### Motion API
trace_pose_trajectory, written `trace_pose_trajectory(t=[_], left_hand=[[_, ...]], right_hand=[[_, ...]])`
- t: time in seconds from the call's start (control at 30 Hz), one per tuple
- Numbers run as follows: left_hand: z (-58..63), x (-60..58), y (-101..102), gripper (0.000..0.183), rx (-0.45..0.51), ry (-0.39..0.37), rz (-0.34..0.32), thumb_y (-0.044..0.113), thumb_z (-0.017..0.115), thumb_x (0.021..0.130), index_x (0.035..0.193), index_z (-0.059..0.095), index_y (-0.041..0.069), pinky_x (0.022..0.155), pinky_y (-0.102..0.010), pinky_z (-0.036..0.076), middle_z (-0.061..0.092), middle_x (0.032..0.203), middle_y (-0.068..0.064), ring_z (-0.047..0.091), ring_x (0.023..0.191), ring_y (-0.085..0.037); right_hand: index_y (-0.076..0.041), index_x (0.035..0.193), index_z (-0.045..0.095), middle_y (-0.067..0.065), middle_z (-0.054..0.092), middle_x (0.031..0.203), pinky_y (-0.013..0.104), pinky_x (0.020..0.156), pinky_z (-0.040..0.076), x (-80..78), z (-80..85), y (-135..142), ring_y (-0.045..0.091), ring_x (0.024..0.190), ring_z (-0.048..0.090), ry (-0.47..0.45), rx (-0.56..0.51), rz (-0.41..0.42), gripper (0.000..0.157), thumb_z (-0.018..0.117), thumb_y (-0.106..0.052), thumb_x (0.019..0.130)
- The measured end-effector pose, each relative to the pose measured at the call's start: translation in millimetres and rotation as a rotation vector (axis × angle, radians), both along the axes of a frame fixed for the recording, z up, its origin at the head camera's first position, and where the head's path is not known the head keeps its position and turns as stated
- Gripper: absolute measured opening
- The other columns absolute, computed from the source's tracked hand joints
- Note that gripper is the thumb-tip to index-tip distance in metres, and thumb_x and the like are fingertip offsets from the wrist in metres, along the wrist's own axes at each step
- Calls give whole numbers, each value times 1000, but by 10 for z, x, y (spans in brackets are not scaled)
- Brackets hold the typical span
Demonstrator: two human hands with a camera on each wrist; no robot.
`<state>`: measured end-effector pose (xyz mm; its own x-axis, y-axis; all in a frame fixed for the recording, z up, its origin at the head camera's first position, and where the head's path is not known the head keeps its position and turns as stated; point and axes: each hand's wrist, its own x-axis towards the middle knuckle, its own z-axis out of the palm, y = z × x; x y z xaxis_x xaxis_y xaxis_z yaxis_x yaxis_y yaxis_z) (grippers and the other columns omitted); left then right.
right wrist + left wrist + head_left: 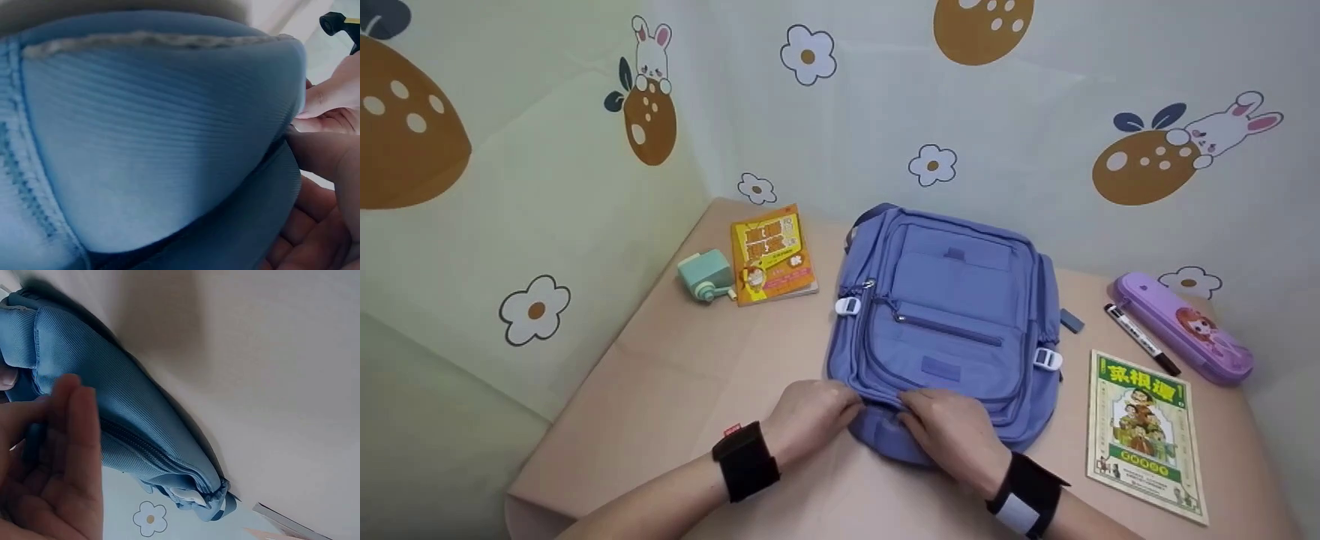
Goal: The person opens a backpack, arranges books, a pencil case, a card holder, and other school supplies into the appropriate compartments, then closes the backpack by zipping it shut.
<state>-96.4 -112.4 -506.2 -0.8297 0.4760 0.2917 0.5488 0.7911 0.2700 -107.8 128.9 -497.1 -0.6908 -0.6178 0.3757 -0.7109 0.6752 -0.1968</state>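
A blue-purple backpack lies on its back on the table, with its zippered front pocket facing up. At its lower left edge, my left hand has its fingers and thumb bent together at the fabric; the left wrist view shows this hand close against the bag's side, beside a dark zipper. My right hand grips the bottom edge of the bag, a short way to the right. Up close, the right hand pinches a fold of the blue fabric between thumb and fingers.
Left of the bag are a green crank pencil sharpener and an orange-yellow book. To its right lie a purple pencil case, a black-and-white marker and a green-and-cream booklet. Printed curtains stand behind the table.
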Motion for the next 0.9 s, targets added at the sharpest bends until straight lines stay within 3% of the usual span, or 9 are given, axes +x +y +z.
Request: trace_pose_trajectory(t=[0.13,0.3,0.63,0.9], left_hand=[[-12,2,-41,19,12,-3,25,18,70,94,74,68,19,54,-34,49,63,70,8,62,60,-12],[-13,-22,-161,20,13,-22,39,17,69,96,76,66,17,55,-35,49,65,71,5,63,63,-14],[30,-141,-458,16,52,-136,107,17,65,100,105,80,16,76,-39,58,78,97,1,73,90,-17],[21,-232,-510,14,30,-151,136,19,66,99,97,80,16,70,-39,55,75,90,5,71,82,-17]], right_hand=[[-14,105,78,0,77,97,37,68,59,-35,-38,3,18,83,74,50,-30,16,18,80,-16,87],[-15,100,79,-1,77,92,36,65,59,-56,-27,26,16,78,74,48,-71,22,15,81,-12,85],[-16,99,79,-2,77,91,35,69,60,-63,32,49,14,79,73,-12,-79,15,13,80,-12,86],[-17,99,79,-2,77,92,36,70,59,-57,73,21,15,81,73,-49,-37,-3,12,80,-18,88]])
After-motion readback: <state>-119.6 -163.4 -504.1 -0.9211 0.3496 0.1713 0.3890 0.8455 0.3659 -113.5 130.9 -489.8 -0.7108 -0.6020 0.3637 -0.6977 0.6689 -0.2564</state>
